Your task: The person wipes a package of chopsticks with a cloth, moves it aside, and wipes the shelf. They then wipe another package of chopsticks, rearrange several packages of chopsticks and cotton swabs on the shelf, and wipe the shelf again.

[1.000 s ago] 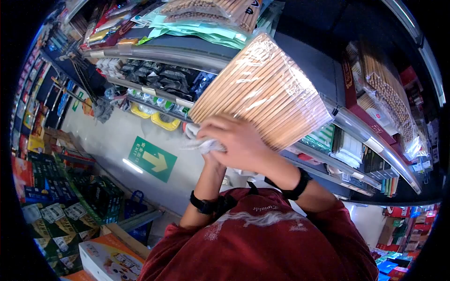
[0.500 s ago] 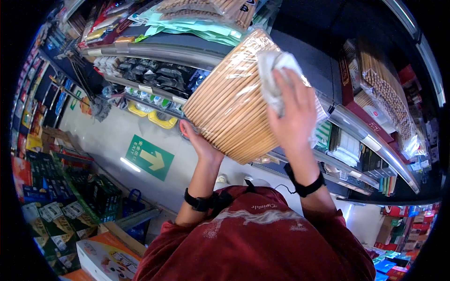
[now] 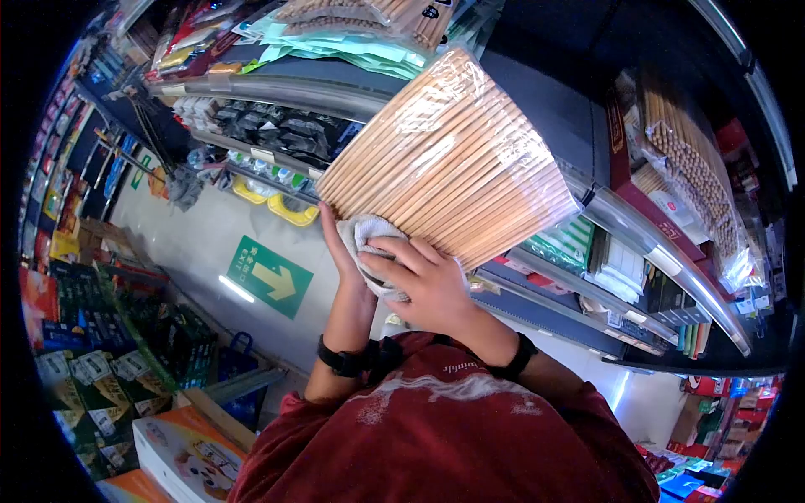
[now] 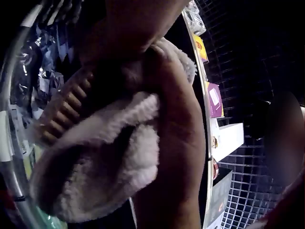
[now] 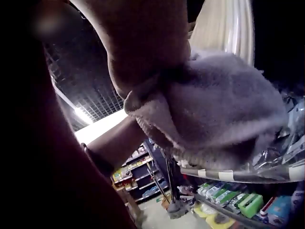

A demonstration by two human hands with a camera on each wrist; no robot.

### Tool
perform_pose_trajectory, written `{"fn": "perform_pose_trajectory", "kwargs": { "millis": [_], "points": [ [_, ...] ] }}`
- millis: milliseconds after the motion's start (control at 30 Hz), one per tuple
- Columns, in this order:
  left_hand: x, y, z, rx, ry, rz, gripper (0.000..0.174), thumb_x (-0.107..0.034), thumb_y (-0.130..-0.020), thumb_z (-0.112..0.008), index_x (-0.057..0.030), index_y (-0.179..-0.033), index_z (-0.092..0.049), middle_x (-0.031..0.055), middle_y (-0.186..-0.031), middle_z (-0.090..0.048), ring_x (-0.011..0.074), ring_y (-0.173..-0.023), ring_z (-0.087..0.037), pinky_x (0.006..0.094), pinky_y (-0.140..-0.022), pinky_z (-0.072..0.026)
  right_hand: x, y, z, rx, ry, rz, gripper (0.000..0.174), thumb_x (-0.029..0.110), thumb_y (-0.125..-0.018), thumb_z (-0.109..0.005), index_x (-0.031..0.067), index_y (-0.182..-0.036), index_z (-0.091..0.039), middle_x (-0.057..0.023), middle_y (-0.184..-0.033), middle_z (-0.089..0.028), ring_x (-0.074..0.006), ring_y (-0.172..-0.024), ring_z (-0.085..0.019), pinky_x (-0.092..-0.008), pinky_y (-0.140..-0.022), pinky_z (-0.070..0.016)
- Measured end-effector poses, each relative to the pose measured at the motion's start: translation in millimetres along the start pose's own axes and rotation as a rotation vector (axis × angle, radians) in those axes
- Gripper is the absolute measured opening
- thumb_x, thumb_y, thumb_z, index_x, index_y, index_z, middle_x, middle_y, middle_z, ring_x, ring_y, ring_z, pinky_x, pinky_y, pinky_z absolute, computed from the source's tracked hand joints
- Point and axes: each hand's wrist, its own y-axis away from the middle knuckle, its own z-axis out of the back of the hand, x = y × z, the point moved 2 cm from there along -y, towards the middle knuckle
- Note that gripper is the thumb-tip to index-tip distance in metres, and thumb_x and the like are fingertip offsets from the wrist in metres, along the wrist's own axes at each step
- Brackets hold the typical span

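My left hand (image 3: 340,251) holds a clear-wrapped pack of wooden chopsticks (image 3: 453,159) at its lower left corner. The thumb stands straight up beside the pack's edge, while the other fingers are hidden behind pack and cloth. In my right hand (image 3: 432,285) is a crumpled grey-white cloth (image 3: 369,230), gripped under bent fingers at the pack's lower edge, right by the left palm. The cloth (image 4: 109,162) hangs in folds beside the left forearm in the left wrist view, with stick ends (image 4: 66,112) behind it. Fluffy cloth (image 5: 219,105) fills the right wrist view's middle.
A dark shelf (image 3: 545,109) with a metal front edge runs behind the pack. More stick packs (image 3: 688,151) stand on it at right, and others (image 3: 369,17) lie at top. Boxes (image 3: 193,453) are stacked lower left. A green exit sign (image 3: 272,277) marks the floor.
My right hand wiped up over the pack's face with the cloth, then came back down to the lower corner beside the left hand. The left hand stays at that corner.
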Motion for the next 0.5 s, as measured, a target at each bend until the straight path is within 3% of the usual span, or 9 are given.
{"fn": "perform_pose_trajectory", "kwargs": {
  "millis": [67, 167, 233, 367, 433, 500],
  "points": [
    [0, -2, -1, 0.004, 0.001, -0.027, 0.066, -0.056, -0.080, -0.038, -0.0040, -0.119, -0.038, 0.0151, -0.112, -0.049, 0.0272, -0.100, -0.050, 0.0364, -0.085, -0.0412, -4, -2, 9, 0.029, -0.232, -0.076, 0.044, 0.005, -0.053, -0.059, 0.0126, -0.096, -0.060, -0.0033, -0.100, -0.056, -0.0193, -0.083, -0.052, -0.0319, -0.071, -0.0438],
    [0, -3, -2, -0.022, 0.007, -0.062, 0.070, -0.059, -0.077, -0.039, -0.0050, -0.121, -0.036, 0.0157, -0.115, -0.046, 0.0291, -0.103, -0.047, 0.0394, -0.088, -0.0387, -16, -9, 49, -0.046, -0.218, -0.044, 0.038, 0.009, -0.059, -0.061, 0.0138, -0.096, -0.059, -0.0027, -0.100, -0.055, -0.0211, -0.081, -0.050, -0.0331, -0.068, -0.0441],
    [0, 3, -8, 0.059, 0.063, 0.061, 0.071, -0.061, -0.077, -0.035, -0.0075, -0.123, -0.036, 0.0150, -0.119, -0.043, 0.0283, -0.106, -0.046, 0.0409, -0.088, -0.0387, -27, -15, 83, -0.292, -0.050, 0.005, 0.037, 0.005, -0.057, -0.059, 0.0114, -0.093, -0.061, -0.0039, -0.100, -0.057, -0.0210, -0.079, -0.051, -0.0323, -0.069, -0.0424],
    [1, 2, -7, 0.073, 0.023, 0.046, 0.071, -0.062, -0.077, -0.033, -0.0088, -0.124, -0.035, 0.0142, -0.121, -0.041, 0.0275, -0.107, -0.045, 0.0423, -0.088, -0.0391, -41, -16, 142, -0.618, 0.309, -0.111, 0.042, 0.001, -0.054, -0.053, 0.0062, -0.094, -0.061, -0.0068, -0.101, -0.057, -0.0223, -0.079, -0.051, -0.0300, -0.071, -0.0384],
    [1, 1, -6, 0.077, 0.021, 0.042, 0.071, -0.062, -0.078, -0.033, -0.0087, -0.124, -0.035, 0.0141, -0.121, -0.041, 0.0276, -0.107, -0.045, 0.0423, -0.088, -0.0391, -47, -10, 139, -0.631, 0.344, -0.137, 0.045, 0.000, -0.055, -0.052, 0.0069, -0.098, -0.060, -0.0073, -0.101, -0.057, -0.0228, -0.079, -0.051, -0.0306, -0.072, -0.0387],
    [1, 0, -6, 0.077, 0.018, 0.036, 0.071, -0.062, -0.078, -0.033, -0.0085, -0.124, -0.035, 0.0141, -0.121, -0.041, 0.0276, -0.107, -0.045, 0.0423, -0.087, -0.0391, -58, -1, 117, -0.476, 0.398, -0.207, 0.047, 0.000, -0.055, -0.053, 0.0069, -0.101, -0.058, -0.0068, -0.106, -0.054, -0.0227, -0.079, -0.049, -0.0308, -0.072, -0.0388]
  ]
}}
